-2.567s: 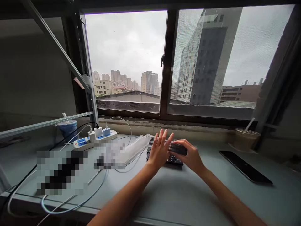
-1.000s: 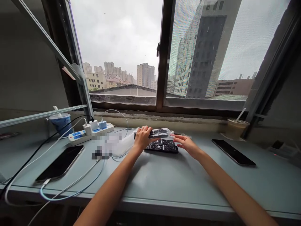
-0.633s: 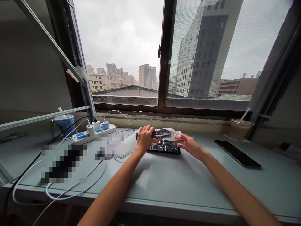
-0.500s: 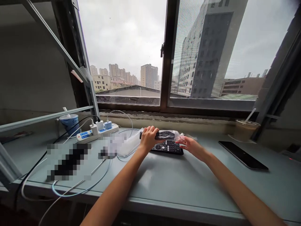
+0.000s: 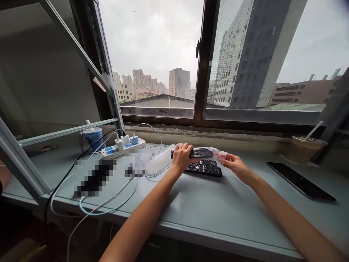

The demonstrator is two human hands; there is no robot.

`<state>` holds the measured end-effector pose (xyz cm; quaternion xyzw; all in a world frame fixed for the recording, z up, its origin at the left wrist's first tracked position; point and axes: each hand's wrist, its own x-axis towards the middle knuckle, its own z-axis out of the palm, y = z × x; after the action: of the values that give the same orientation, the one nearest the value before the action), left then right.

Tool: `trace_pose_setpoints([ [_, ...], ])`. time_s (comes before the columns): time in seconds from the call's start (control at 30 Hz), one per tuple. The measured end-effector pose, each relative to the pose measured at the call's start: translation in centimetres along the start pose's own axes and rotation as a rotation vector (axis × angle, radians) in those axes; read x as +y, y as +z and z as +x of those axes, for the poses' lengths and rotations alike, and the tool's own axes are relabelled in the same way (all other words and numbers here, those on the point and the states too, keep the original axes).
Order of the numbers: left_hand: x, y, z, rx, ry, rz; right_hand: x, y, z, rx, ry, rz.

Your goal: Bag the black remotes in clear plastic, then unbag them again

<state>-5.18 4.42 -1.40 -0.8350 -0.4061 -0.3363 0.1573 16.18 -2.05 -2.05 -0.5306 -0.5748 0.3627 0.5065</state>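
A black remote control [image 5: 202, 153], partly inside a clear plastic bag [image 5: 219, 155], is held above the desk. My left hand [image 5: 182, 157] is wrapped round its left part, which hides much of the casing there. At the right end my right hand [image 5: 236, 166] pinches the bag's loose edge between thumb and fingers. Just below, two black remote controls [image 5: 205, 170] with many buttons lie side by side on the desk. Clear plastic wrapping [image 5: 160, 163] rests left of my left hand.
A power strip [image 5: 123, 148] with plugs stands at back left, beside a blue cup [image 5: 93, 138]. Cables [image 5: 109, 209] loop over the desk's front edge. On the right lie a dark tablet-like device [image 5: 301, 181] and a drink cup with straw [image 5: 307, 149]. A metal frame [image 5: 25, 156] rises at left.
My right hand's fingers have closed on the bag's end and drawn it out slightly to the right. My left hand keeps its hold on the remote control. The camera view has turned a little left.
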Motion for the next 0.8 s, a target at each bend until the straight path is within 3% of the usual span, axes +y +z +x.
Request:
trace_pose_setpoints([
  [0.53, 1.0, 0.8, -0.5, 0.001, 0.094, -0.011, 1.0, -0.6, 0.4, 0.066, 0.086, -0.181],
  [0.8, 0.0, -0.3, 0.2, 0.003, 0.193, 0.111, 0.5, 0.2, 0.1, 0.063, 0.006, -0.169],
])
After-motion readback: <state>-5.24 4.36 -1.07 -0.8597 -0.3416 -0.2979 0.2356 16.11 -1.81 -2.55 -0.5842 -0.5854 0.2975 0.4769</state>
